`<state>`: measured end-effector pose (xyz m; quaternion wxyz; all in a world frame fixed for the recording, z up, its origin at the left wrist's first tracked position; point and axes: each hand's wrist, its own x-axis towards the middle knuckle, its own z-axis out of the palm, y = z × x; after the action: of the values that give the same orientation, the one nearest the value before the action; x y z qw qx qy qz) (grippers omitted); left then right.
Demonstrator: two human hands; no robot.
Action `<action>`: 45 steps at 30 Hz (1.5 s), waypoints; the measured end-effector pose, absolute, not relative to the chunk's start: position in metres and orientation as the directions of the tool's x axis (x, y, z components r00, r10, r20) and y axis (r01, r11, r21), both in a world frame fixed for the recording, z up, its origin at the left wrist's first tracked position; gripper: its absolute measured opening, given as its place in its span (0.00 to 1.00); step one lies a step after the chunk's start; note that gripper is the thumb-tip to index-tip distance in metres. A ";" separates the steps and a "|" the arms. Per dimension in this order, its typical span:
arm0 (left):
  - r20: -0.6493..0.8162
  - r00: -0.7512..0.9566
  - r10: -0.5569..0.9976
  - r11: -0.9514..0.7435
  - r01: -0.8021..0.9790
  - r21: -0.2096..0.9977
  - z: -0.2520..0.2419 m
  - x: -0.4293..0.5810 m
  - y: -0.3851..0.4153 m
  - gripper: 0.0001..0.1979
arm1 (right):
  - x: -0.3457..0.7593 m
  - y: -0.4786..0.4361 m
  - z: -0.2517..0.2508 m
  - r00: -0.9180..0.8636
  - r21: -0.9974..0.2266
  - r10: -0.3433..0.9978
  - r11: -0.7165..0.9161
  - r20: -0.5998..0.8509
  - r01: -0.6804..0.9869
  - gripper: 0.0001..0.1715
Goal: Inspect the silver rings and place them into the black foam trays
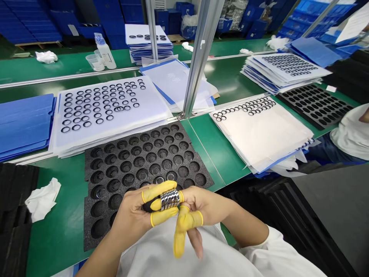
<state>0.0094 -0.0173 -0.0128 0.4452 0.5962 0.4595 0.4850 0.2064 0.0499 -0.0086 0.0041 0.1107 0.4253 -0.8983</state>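
Note:
A short stack of shiny metal rings [170,199] sits around a yellow-covered finger of my right hand [198,209]; the fingertip seems to show through the stack's left end. My left hand [140,211] closes on the stack, with yellow-covered fingers above and below it. Other fingers of my right hand are bent downward, one in a yellow cover. Both hands are over the near edge of a black foam tray [86,227] with rows of round pockets. Rings lie in many pockets; some near and right-hand pockets hold none. My hands hide part of the tray.
A sheet stack [138,123] with black rings stands behind the tray; another sheet stack [259,134] is to the right. A metal post [198,57] rises between them. Crumpled tissue [43,200] and blue sheets [25,123] lie left. A person's sleeve [353,132] shows at right.

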 end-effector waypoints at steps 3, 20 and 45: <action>0.259 0.151 0.954 -0.284 0.184 0.941 -0.006 0.009 -0.015 0.16 | 0.203 0.051 -0.017 -0.977 -0.698 0.003 -0.701 -0.212 0.149 0.45; 0.370 0.278 0.887 -0.453 0.362 0.815 -0.014 -0.004 -0.028 0.30 | 0.194 0.033 -0.003 -0.932 -0.782 0.240 -0.619 -0.271 0.068 0.35; 0.252 0.364 0.897 -0.322 0.148 0.935 -0.006 -0.015 -0.025 0.35 | 0.192 0.024 -0.008 -0.847 -0.996 0.531 0.071 -0.001 0.046 0.32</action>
<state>-0.0151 -0.0249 -0.0056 0.4448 0.6958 0.3754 0.4208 0.1923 0.0242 -0.0084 -0.1866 0.2040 0.7077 -0.6502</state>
